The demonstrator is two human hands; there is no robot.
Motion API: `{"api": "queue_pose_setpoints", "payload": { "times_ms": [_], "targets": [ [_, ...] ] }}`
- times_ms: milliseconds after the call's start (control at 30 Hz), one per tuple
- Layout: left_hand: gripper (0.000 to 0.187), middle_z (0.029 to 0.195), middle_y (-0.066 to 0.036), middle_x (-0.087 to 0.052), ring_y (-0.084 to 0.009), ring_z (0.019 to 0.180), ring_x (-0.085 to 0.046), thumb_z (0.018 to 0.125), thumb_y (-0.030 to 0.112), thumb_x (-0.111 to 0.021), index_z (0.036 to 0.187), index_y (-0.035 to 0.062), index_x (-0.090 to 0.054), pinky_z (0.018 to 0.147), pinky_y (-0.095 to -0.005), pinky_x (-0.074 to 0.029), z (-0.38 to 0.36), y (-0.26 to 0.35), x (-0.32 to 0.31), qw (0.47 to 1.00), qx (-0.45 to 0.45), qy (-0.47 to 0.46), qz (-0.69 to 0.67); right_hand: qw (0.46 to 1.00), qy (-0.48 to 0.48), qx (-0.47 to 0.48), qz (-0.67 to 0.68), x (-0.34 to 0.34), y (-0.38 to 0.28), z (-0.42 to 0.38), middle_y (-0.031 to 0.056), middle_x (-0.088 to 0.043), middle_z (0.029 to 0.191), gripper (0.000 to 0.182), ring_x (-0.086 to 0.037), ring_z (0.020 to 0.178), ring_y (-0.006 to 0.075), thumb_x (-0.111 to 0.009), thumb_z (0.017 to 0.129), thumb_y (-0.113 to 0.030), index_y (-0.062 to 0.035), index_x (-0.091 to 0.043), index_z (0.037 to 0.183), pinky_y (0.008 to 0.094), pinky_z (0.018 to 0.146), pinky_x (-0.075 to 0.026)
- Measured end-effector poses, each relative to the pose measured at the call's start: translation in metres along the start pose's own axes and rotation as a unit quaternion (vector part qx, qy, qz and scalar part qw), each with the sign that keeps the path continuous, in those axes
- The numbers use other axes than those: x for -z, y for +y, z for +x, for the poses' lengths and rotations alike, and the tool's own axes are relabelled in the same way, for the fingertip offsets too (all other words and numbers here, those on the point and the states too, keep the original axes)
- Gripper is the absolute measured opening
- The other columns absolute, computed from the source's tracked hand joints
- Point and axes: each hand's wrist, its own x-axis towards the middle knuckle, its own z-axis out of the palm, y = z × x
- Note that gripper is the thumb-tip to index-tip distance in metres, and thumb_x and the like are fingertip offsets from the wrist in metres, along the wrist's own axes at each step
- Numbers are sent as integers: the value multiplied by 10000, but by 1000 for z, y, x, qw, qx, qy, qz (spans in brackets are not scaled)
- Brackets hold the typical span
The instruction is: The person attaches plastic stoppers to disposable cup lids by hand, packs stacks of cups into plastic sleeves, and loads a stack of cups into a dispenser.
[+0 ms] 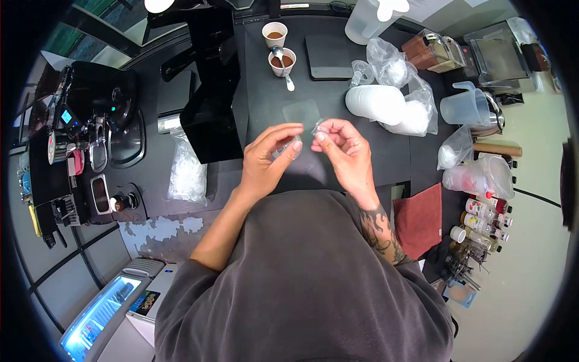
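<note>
My left hand (268,154) is curled round a small clear plastic cup or lid (286,148); its exact kind is hard to make out. Close by on the right, my right hand (344,151) pinches a small see-through piece (317,126) between thumb and fingers. Just beyond both hands, a translucent flat square (301,112) lies on the dark counter. Farther back stand two paper cups with brown contents, the rear cup (274,31) and the front cup (276,71). A spoon (283,67) rests across the front one.
A flat black scale (327,57) lies right of the cups. Stacked white lids (375,104) and plastic bags (389,63) are farther right, near a clear jug (464,108). A tall black stand (212,108) rises at left, beside a bagged stack (187,169) and a coffee machine (99,96).
</note>
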Motion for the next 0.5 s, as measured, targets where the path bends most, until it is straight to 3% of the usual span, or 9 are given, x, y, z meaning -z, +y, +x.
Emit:
{"api": "queue_pose_setpoints", "payload": {
  "times_ms": [133, 167, 367, 500],
  "targets": [
    [670, 1483, -225, -507, -407, 1366, -512, 886, 268, -817, 1423, -15, -532, 1128, -434, -441, -19, -40, 9, 954, 38, -86, 284, 998, 33, -39, -44, 20, 20, 9, 46, -692, 1047, 180, -677, 856, 109, -674, 1022, -92, 11, -666, 1169, 272, 800, -607],
    [856, 1564, -208, -404, -416, 1439, -391, 854, 356, -829, 1502, -26, -419, 1196, -465, -349, -30, -60, 7, 937, 79, -107, 324, 997, 26, -55, -53, 26, 24, 8, 47, -692, 1050, 181, -679, 867, 109, -675, 1020, -88, 13, -666, 1170, 272, 806, -608],
    [831, 1485, -182, -469, -397, 1375, -448, 818, 356, -844, 1449, -29, -464, 1162, -487, -367, -33, -99, 1, 891, 16, -52, 450, 998, -1, -61, -17, 25, 43, 2, 60, -700, 1060, 185, -688, 924, 103, -691, 1003, -65, 27, -662, 1161, 273, 831, -608],
    [789, 1413, -172, -498, -377, 1336, -481, 775, 302, -867, 1399, -12, -499, 1117, -474, -407, -25, -104, 5, 921, 9, -75, 381, 999, 4, -49, -17, 26, 45, 3, 70, -705, 1059, 159, -689, 925, 100, -687, 1002, -57, 32, -658, 1131, 270, 839, -608]
  ]
}}
